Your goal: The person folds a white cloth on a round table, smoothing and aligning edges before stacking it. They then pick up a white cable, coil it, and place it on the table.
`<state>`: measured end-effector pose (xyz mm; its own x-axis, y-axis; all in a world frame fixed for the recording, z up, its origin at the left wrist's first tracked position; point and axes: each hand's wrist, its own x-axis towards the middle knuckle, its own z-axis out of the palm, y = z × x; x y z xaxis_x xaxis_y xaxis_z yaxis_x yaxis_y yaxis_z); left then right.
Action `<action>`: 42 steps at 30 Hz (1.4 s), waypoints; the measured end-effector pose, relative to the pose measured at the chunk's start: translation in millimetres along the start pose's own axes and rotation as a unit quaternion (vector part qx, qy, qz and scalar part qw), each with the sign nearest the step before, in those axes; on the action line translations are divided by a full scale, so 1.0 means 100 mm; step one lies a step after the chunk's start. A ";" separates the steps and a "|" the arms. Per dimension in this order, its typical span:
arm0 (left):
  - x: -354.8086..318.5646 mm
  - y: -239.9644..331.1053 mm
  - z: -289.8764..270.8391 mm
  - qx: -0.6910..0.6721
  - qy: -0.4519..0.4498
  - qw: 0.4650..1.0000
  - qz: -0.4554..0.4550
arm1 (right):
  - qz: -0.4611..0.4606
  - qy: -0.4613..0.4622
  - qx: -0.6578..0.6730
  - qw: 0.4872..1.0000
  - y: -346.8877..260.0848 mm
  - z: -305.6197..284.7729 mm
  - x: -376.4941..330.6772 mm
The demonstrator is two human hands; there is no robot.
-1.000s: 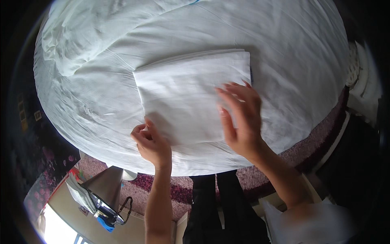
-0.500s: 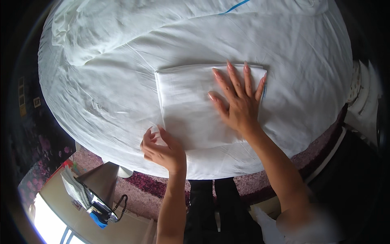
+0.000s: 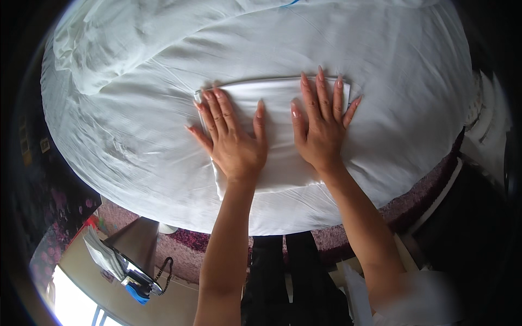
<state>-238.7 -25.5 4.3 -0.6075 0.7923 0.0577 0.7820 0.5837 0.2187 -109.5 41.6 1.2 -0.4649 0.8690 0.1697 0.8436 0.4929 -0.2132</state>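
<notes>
A folded white cloth [image 3: 280, 163], roughly rectangular, lies flat on a bed covered by a white sheet [image 3: 380, 146]. My left hand [image 3: 234, 144] rests palm down on the cloth's left part, its fingers spread and reaching over the far left corner. On the right part lies my right hand [image 3: 322, 130], also palm down with fingers apart, the tips at the far right edge. Neither hand grips anything. Part of the cloth is hidden under both hands.
A bunched white duvet [image 3: 125, 49] lies across the far left of the bed. Below the near edge is a purple patterned carpet [image 3: 187, 247]. At the lower left are a lamp shade [image 3: 133, 239] and white papers [image 3: 103, 252]. White linens [image 3: 486, 114] are piled at the right.
My left hand has moved up and right from beside the cloth's near left edge, opening flat onto the cloth. The right hand stays on the cloth, still spread.
</notes>
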 end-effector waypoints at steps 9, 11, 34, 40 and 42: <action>0.05 -0.04 0.02 0.038 -0.023 0.998 -0.048 | 0.047 0.051 0.050 0.996 0.02 0.06 0.06; 0.06 -0.06 -0.01 0.008 -0.010 0.999 -0.050 | 0.043 0.048 0.051 0.997 0.05 0.06 0.08; -0.98 -0.59 -0.66 -0.366 -0.041 0.879 -0.302 | -0.215 0.064 0.207 0.952 -1.00 0.22 0.65; -1.07 -0.62 -0.66 -0.350 -0.010 0.902 -0.251 | -0.229 0.077 0.141 0.960 -1.05 0.35 0.75; -1.07 -0.62 -0.64 -0.368 0.014 0.896 -0.248 | -0.246 0.084 0.144 0.955 -1.02 0.35 0.77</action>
<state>-230.7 -157.7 46.7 -0.8662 0.4574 -0.2012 0.1178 0.5782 0.8074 -241.1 59.6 2.4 -0.7154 0.5222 0.4642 0.4139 0.8520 -0.3206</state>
